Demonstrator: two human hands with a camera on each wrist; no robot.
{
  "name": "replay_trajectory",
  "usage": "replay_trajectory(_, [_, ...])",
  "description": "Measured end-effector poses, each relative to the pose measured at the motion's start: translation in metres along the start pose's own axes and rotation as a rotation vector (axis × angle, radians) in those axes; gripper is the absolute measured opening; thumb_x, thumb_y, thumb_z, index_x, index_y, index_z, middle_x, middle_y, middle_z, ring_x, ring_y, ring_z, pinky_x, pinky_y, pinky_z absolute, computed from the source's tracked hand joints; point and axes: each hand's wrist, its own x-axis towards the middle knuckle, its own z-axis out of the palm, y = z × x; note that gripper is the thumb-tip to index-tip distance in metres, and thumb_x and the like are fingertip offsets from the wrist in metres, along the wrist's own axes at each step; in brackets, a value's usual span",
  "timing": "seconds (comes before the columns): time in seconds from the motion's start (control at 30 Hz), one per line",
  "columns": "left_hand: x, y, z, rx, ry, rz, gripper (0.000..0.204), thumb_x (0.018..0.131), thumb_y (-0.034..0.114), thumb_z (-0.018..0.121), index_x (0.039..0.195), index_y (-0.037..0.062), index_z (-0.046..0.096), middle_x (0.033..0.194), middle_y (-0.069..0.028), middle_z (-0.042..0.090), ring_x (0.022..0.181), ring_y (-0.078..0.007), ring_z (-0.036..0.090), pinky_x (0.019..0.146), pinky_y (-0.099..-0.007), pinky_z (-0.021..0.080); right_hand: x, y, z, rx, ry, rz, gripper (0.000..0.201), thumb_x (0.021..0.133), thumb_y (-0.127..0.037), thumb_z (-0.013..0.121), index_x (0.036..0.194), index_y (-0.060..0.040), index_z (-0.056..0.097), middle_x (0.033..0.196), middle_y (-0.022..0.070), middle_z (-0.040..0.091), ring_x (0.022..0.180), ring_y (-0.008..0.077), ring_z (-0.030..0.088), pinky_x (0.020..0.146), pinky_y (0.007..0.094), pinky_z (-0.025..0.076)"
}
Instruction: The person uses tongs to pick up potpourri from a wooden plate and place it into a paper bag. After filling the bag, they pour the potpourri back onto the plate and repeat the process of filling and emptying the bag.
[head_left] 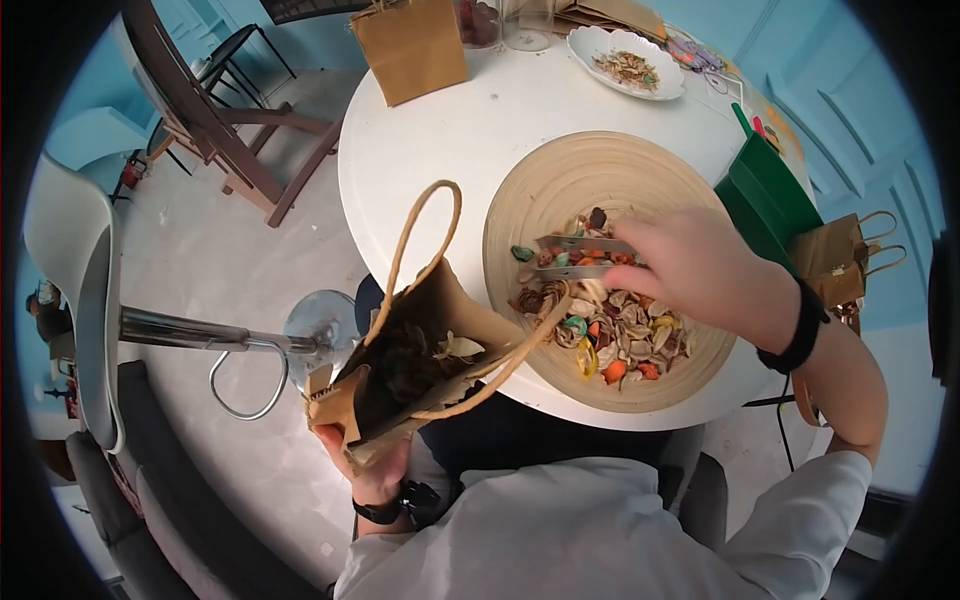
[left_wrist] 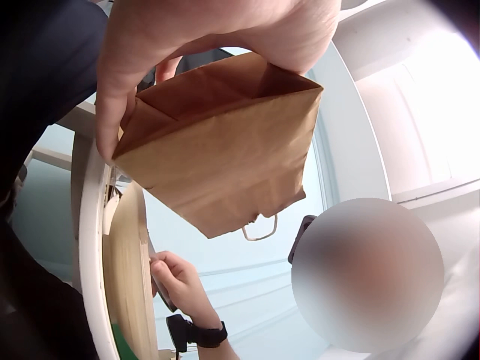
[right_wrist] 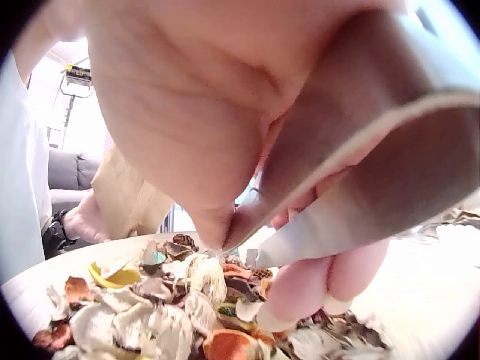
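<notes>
My left hand grips a brown paper bag low down, its fingers at the base in the left wrist view. The bag tilts beside the table with its mouth up and two cord handles raised; dark and pale dried pieces lie inside. My right hand holds metal tongs, bent in a U in the right wrist view. Their tips reach into the potpourri, a heap of dried petals, orange slices and cones on a round wooden tray. A pale, fibrous piece lies right below the tips.
A second paper bag stands at the table's far left, with clear jars beside it. A scalloped white plate holds small dried bits. A green box and another paper bag stand right; a stool is left.
</notes>
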Motion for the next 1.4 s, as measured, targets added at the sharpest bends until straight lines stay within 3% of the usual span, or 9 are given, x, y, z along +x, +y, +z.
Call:
replay_trajectory(0.27, [0.0, -0.008, -0.006, -0.013, 0.07, -0.013, 0.082, 0.091, 0.069, 0.045, 0.149, 0.0132, 0.031, 0.149, -0.0137, 0.041, 0.136, -0.0323, 0.043, 0.11, -0.052, 0.039, -0.039, 0.016, -0.029, -0.039, -0.147, 0.187, 0.037, 0.088, -0.042, 0.066, 0.091, -0.0046, 0.06, 0.069, 0.0144, 0.063, 0.068, 0.0356, 0.063, 0.059, 0.0448, 0.047])
replay_trajectory(0.37, [0.001, -0.007, -0.001, -0.007, 0.071, -0.022, 0.082, 0.091, 0.069, 0.045, 0.149, 0.0132, 0.032, 0.149, -0.0139, 0.041, 0.136, -0.0325, 0.042, 0.11, -0.0512, 0.039, -0.03, 0.026, -0.027, -0.097, -0.062, 0.202, 0.037, 0.089, -0.042, 0.065, 0.088, -0.0053, 0.06, 0.069, 0.014, 0.062, 0.068, 0.0355, 0.063, 0.059, 0.0448, 0.047])
replay_trajectory(0.43, [0.002, -0.007, 0.004, 0.004, 0.063, -0.032, 0.081, 0.091, 0.069, 0.045, 0.149, 0.0134, 0.032, 0.149, -0.0138, 0.041, 0.136, -0.0326, 0.042, 0.11, -0.0507, 0.039, -0.019, 0.037, -0.008, -0.137, 0.179, 0.089, 0.036, 0.09, -0.041, 0.064, 0.086, -0.0053, 0.059, 0.068, 0.0136, 0.062, 0.068, 0.0351, 0.062, 0.058, 0.0452, 0.047])
replay_trajectory(0.47, [0.001, -0.008, 0.005, -0.002, 0.06, -0.031, 0.081, 0.092, 0.069, 0.045, 0.149, 0.0134, 0.032, 0.149, -0.0138, 0.041, 0.136, -0.0325, 0.043, 0.11, -0.0503, 0.04, -0.015, 0.041, -0.005, -0.137, 0.182, 0.094, 0.036, 0.09, -0.041, 0.064, 0.086, -0.0053, 0.059, 0.068, 0.0136, 0.062, 0.068, 0.0351, 0.062, 0.058, 0.0452, 0.047])
replay_trajectory(0.87, [0.002, -0.013, -0.003, -0.009, 0.043, -0.052, 0.077, 0.094, 0.066, 0.045, 0.148, 0.0128, 0.033, 0.146, -0.0139, 0.045, 0.131, -0.0305, 0.049, 0.105, -0.0478, 0.046, -0.061, 0.057, -0.036, -0.023, -0.024, 0.16, 0.03, 0.09, -0.033, 0.065, 0.091, -0.0036, 0.059, 0.074, 0.0141, 0.061, 0.076, 0.0342, 0.062, 0.065, 0.0427, 0.047])
replay_trajectory(1.0, [-0.001, -0.011, 0.0, -0.012, 0.046, -0.042, 0.075, 0.094, 0.064, 0.046, 0.147, 0.0126, 0.034, 0.145, -0.014, 0.045, 0.131, -0.03, 0.049, 0.106, -0.047, 0.046, -0.054, 0.072, -0.046, -0.008, -0.005, 0.296, 0.027, 0.094, -0.027, 0.059, 0.092, -0.0004, 0.061, 0.075, 0.0179, 0.062, 0.076, 0.0356, 0.061, 0.066, 0.042, 0.046])
replay_trajectory(1.07, [-0.001, -0.011, 0.004, -0.01, 0.052, -0.041, 0.075, 0.094, 0.064, 0.045, 0.147, 0.0126, 0.034, 0.145, -0.014, 0.045, 0.131, -0.03, 0.049, 0.106, -0.047, 0.046, -0.044, 0.08, -0.049, -0.099, -0.04, 0.443, 0.035, 0.096, -0.032, 0.054, 0.088, 0.0007, 0.064, 0.073, 0.0179, 0.063, 0.073, 0.0355, 0.062, 0.066, 0.0433, 0.047])
replay_trajectory(1.2, [-0.001, -0.011, 0.002, 0.004, 0.067, -0.029, 0.076, 0.094, 0.065, 0.045, 0.147, 0.0126, 0.034, 0.146, -0.0142, 0.045, 0.131, -0.03, 0.049, 0.108, -0.0475, 0.044, -0.021, 0.104, -0.04, -0.173, -0.099, 0.483, 0.053, 0.096, -0.047, 0.05, 0.08, 0.0009, 0.068, 0.071, 0.0199, 0.064, 0.068, 0.0339, 0.062, 0.065, 0.044, 0.047])
replay_trajectory(1.4, [0.0, -0.012, 0.002, 0.011, 0.025, -0.027, 0.076, 0.093, 0.065, 0.047, 0.146, 0.0113, 0.036, 0.144, -0.0136, 0.047, 0.131, -0.029, 0.049, 0.108, -0.0469, 0.043, 0.007, 0.11, -0.024, 0.071, -0.186, 0.352, 0.063, 0.092, -0.055, 0.054, 0.068, 0.0016, 0.066, 0.055, 0.0159, 0.053, 0.052, 0.0275, 0.052, 0.054, 0.0398, 0.041])
